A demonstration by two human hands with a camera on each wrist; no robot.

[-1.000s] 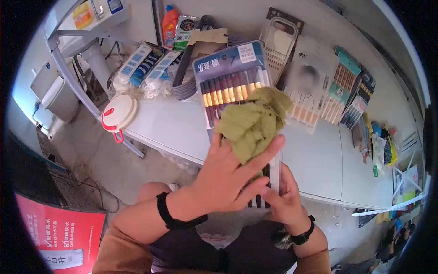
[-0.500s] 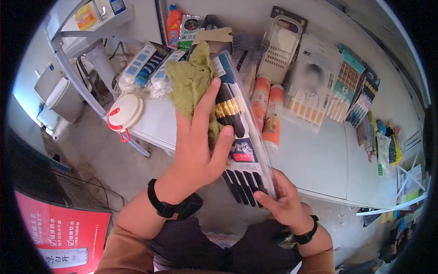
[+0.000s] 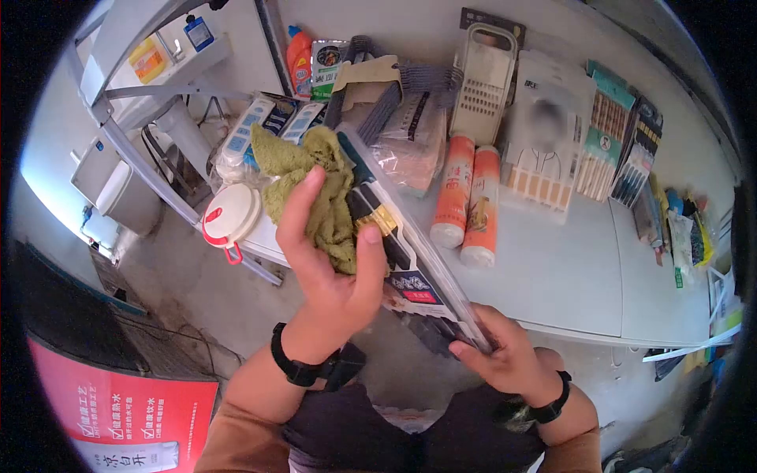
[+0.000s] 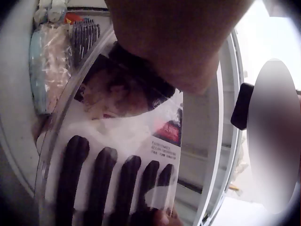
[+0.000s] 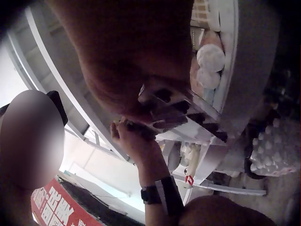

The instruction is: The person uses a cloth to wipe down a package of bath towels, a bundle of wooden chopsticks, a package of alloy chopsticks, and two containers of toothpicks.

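My left hand (image 3: 335, 268) holds a crumpled olive-green cloth (image 3: 315, 177) against the upper left edge of a flat clear plastic pack (image 3: 414, 272). Its thumb lies over the pack's front and its index finger stretches along the cloth. Long black-handled items with gold bands fill the pack, their kind unclear. In the left wrist view, the pack (image 4: 124, 134) shows several dark rounded handles below a printed picture. At the lower end, my right hand (image 3: 509, 355) grips the pack's corner, thumb in front. The pack is tilted, held above the floor in front of the table.
On the white table (image 3: 552, 284) lie two orange tubes (image 3: 453, 193), a grater (image 3: 482, 87), several carded packs (image 3: 544, 150) and a bagged bundle (image 3: 406, 146). A round white-and-red lidded container (image 3: 233, 214) stands at the left end. A red box (image 3: 126, 402) is at lower left.
The left hand and cloth have moved left from the pack's front to its upper left edge. The pack has turned more edge-on, its top leaning left, uncovering the orange tubes.
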